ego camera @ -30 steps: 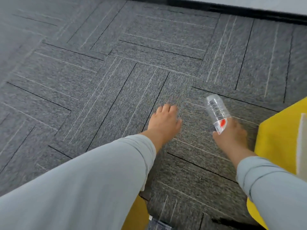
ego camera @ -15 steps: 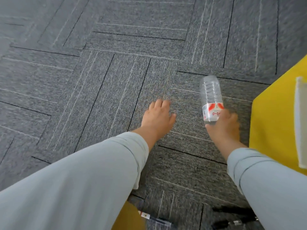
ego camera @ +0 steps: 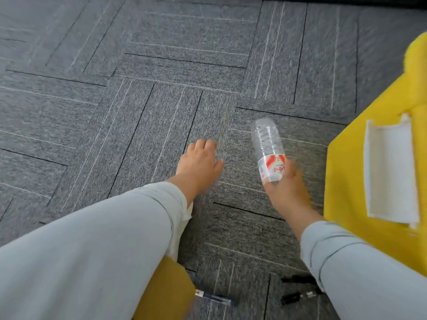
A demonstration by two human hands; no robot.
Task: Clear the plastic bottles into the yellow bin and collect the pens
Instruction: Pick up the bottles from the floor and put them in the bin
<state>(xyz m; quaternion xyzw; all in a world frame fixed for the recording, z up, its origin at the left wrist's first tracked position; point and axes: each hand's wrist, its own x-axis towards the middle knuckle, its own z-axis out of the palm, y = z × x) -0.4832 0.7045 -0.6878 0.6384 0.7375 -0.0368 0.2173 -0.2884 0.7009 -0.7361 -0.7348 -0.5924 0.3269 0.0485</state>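
My right hand [ego camera: 285,188] grips a clear plastic bottle [ego camera: 268,144] with a red and white label, its base pointing away from me, just left of the yellow bin [ego camera: 346,181]. My left hand [ego camera: 199,162] hangs over the grey carpet with fingers loosely curled and holds nothing. On the floor near the bottom edge lie a blue pen [ego camera: 213,297] and two black pens [ego camera: 298,279] [ego camera: 298,296], partly hidden by my right sleeve.
A white label pocket [ego camera: 390,172] sits on the bin's side. A yellow object [ego camera: 166,294] shows under my left sleeve at the bottom. Grey carpet tiles [ego camera: 138,112] cover the floor ahead and to the left.
The view has tilted down and right, so more of the yellow bin and the pens show. My right hand carries the bottle closer to the bin. My left hand's fingers have curled slightly.
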